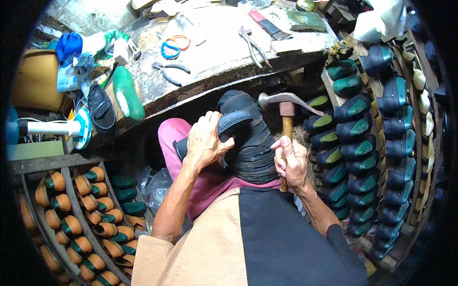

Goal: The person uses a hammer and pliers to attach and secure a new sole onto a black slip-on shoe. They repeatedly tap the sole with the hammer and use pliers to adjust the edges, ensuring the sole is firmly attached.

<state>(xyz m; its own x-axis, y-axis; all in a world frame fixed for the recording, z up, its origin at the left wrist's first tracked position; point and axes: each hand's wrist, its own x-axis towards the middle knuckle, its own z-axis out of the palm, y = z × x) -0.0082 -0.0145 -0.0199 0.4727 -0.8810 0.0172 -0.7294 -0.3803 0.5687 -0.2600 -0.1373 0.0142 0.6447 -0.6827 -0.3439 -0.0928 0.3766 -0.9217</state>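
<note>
My left hand (204, 138) is closed around a dark shoe (234, 121) and holds it above my lap. One rounded end of the shoe shows past my fingers; my hand hides its middle. In my right hand (292, 159) is a hammer (287, 110), gripped by its wooden handle with the thumb laid along it. The hammer's curved metal head is raised, apart from the shoe. Beneath and beside the shoe, a black wrapped covering (253, 157) lies in folds over my knee.
Ahead is a worn workbench (214, 62) bearing pincers (253, 45), pliers (171, 72), blue- and orange-handled scissors (175, 46) and a green shoe last (128, 94). Racks of dark shoes (360, 143) stand at right, tan shoes (78, 224) at left. A white lamp-like stand (57, 127) is leftward.
</note>
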